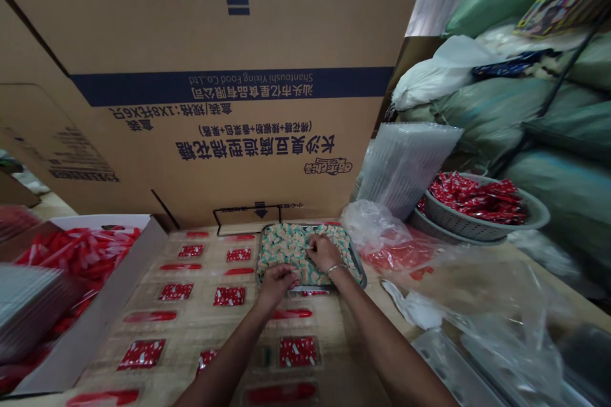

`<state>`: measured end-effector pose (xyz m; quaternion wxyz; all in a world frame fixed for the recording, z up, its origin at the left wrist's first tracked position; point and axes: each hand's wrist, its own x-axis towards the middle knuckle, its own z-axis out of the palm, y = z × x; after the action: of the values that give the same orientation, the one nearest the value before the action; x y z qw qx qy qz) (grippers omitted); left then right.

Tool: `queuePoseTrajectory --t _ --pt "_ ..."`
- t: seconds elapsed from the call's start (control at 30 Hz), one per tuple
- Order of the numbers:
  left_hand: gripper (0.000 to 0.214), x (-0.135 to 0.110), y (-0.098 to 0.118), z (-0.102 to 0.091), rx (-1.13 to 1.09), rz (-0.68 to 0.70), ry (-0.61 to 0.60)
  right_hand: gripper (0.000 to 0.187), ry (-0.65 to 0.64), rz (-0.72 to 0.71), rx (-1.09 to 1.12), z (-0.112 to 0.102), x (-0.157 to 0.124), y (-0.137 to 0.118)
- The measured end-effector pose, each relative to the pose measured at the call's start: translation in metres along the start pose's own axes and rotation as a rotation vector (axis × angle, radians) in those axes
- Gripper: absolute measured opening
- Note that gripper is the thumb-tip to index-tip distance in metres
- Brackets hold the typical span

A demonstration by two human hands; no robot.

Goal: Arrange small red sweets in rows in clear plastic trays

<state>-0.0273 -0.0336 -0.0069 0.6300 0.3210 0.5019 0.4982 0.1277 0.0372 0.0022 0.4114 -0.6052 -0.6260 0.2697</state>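
A metal tray holds a heap of small beige and green pieces. At the tray's front left edge is my left hand, its fingers drawn together over the pieces. My right hand, with a bracelet at the wrist, reaches into the heap right of the middle, fingers bent into a pinch. What either hand holds between the fingertips is too small to make out. Around the tray lie clear plastic trays with red patterned sachets and red wrapped strips.
A large cardboard carton stands behind the tray. On the left, a white box holds red wrapped items. To the right are stacked clear trays, a grey basket of red sachets and loose plastic bags. Big sacks rise behind.
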Motion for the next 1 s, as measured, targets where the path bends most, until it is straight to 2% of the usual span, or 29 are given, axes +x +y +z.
queuePoseTrajectory --t 0.17,0.33,0.43,0.57,0.7,0.83,1.0 --pt "0.033 -0.001 0.000 0.001 -0.031 0.000 -0.002 0.007 -0.127 -0.044 0.123 -0.010 -0.028 0.007" --pt "0.033 -0.002 -0.001 0.004 -0.042 0.016 -0.023 0.020 -0.291 -0.102 0.288 -0.002 -0.065 0.005" --pt "0.032 -0.006 0.000 0.004 -0.037 0.027 -0.040 0.023 -0.273 -0.114 0.318 0.009 -0.076 0.003" --pt "0.035 -0.013 0.002 0.001 -0.034 0.021 -0.067 0.016 -0.209 -0.129 0.273 0.016 -0.079 0.000" --pt "0.035 -0.013 0.000 -0.001 -0.038 0.026 -0.039 0.009 -0.185 -0.155 0.166 0.010 -0.071 0.000" --pt "0.034 -0.005 -0.004 0.000 -0.056 0.033 0.032 0.015 -0.084 -0.175 0.006 -0.002 -0.060 0.001" --pt "0.032 -0.001 -0.004 0.002 -0.064 0.025 0.059 0.014 -0.156 -0.270 -0.156 -0.005 -0.062 -0.002"
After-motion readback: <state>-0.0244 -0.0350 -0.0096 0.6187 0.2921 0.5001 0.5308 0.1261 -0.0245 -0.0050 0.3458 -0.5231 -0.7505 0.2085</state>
